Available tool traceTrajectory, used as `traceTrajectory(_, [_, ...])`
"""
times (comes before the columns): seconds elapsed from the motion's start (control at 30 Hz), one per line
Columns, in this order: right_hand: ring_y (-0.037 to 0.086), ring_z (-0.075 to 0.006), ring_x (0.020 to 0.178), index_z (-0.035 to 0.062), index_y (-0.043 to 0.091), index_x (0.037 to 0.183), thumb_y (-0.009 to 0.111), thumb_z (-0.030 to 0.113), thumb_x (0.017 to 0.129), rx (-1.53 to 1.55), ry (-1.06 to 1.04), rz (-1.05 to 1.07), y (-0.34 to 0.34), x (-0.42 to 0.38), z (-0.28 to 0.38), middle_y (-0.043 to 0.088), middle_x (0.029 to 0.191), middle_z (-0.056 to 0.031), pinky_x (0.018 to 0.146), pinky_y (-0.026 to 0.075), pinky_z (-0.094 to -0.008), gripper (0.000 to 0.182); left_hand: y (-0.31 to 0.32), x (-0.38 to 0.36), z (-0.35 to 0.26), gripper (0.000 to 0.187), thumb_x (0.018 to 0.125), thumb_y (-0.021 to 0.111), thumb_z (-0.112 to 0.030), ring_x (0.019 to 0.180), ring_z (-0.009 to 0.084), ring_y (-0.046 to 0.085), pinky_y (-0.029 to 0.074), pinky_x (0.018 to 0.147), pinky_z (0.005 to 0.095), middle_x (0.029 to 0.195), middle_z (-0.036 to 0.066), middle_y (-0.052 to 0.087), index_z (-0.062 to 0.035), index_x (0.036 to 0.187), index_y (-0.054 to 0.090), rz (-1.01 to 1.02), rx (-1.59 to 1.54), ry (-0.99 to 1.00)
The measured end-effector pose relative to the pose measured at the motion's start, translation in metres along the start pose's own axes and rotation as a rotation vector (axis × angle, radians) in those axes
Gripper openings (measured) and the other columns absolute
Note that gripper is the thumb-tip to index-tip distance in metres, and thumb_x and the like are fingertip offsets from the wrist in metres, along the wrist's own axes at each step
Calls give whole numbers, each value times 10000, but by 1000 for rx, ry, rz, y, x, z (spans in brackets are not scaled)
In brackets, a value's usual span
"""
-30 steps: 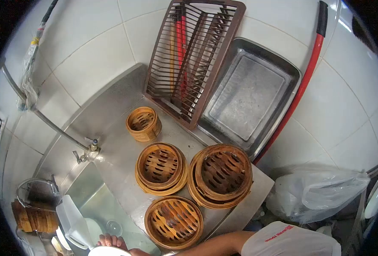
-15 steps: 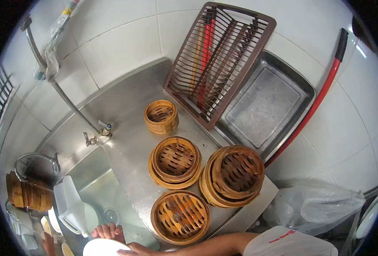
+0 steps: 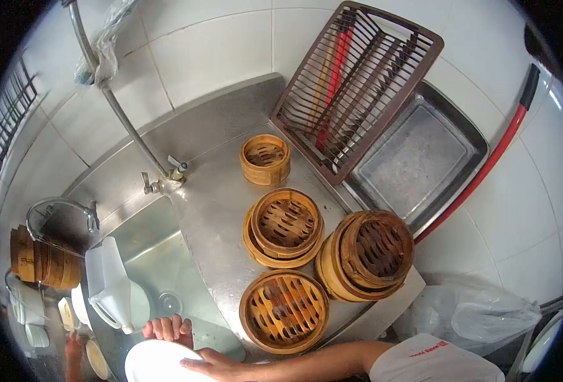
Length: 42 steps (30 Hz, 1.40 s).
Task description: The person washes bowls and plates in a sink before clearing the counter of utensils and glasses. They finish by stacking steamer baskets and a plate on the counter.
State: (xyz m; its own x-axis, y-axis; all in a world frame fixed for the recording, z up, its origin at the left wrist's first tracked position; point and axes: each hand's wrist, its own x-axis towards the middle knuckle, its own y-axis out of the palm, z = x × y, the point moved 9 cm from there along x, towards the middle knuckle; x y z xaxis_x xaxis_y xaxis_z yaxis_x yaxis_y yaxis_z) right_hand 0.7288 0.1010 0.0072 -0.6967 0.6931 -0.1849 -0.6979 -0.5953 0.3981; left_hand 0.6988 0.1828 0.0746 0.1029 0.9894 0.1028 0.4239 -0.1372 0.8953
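Note:
A white plate (image 3: 157, 361) is at the bottom edge, over the near side of the sink, partly cut off by the frame. My right hand (image 3: 216, 365) grips its right edge, thumb lying on the upper face and fingers hidden beneath. At the plate's far rim the curled fingers of my left hand (image 3: 168, 329) show; the rest of that hand is hidden behind the plate. Just beyond is the metal sink (image 3: 157, 239) with a drain in its floor. A white plastic jug (image 3: 111, 283) leans at the sink's left side, beside a pale bowl (image 3: 139, 304).
Round bamboo steamers (image 3: 284, 312) stand on the steel counter (image 3: 211, 184), some stacked. Behind them lean a brown dish rack (image 3: 358, 89) and a metal tray (image 3: 415, 162). A tap (image 3: 164, 184) rises at the sink's back. More steamers (image 3: 43, 258) are stacked left. A plastic bag (image 3: 485, 318) hangs right.
The view has shifted, so the counter and steamers appear farther right and slightly higher. Both hands stay on the plate, which shows a little more of its face.

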Motion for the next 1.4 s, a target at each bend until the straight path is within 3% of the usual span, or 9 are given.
traceTrajectory(0.47, [528,-191,626,-38,591,844,447,590,898,31,68,37,2,-3,-7,554,652,-71,590,406,-332,647,1,0,2,482,1003,261,-288,612,165,395,403,703,342,562,35,467,-108,598,449,-54,-14,-24])
traceTrajectory(0.57, [524,-186,623,-34,590,848,456,579,901,29,-1,9,-2,0,1,548,648,-65,591,406,-329,630,-3,3,3,481,1002,268,-291,608,166,395,403,698,345,558,34,463,-108,598,455,-73,-4,-24])
traceTrajectory(0.67, [518,-177,615,-30,590,854,454,569,907,-33,83,41,-2,7,-13,544,646,-55,582,401,-322,617,-7,5,4,483,1000,275,-292,611,167,399,406,695,348,560,35,467,-108,593,457,-104,-19,-34])
traceTrajectory(0.77, [511,-170,604,-23,591,844,448,583,905,53,-13,15,-4,-1,4,541,640,-46,572,393,-313,626,-5,3,6,487,997,275,-294,605,167,399,407,693,348,553,32,465,-110,586,459,-143,-22,-42])
traceTrajectory(0.87, [504,-164,593,-24,588,841,444,594,902,69,-71,-19,-5,-7,19,536,632,-43,568,387,-309,638,-6,2,4,487,995,270,-293,595,167,392,394,681,342,540,29,448,-112,582,453,-114,-12,-31])
traceTrajectory(0.97, [508,-171,614,-30,582,857,439,593,903,34,111,83,4,-1,-8,541,649,-52,586,391,-317,641,-4,0,3,487,994,260,-287,588,167,387,377,665,338,529,27,428,-112,579,447,-117,-8,-28])
traceTrajectory(1.4, [505,-168,614,-44,581,861,444,592,899,64,45,66,4,-5,-5,535,645,-54,558,383,-312,651,-6,-3,1,450,979,246,-271,591,189,423,377,680,346,552,37,426,-106,615,454,-23,17,-53])
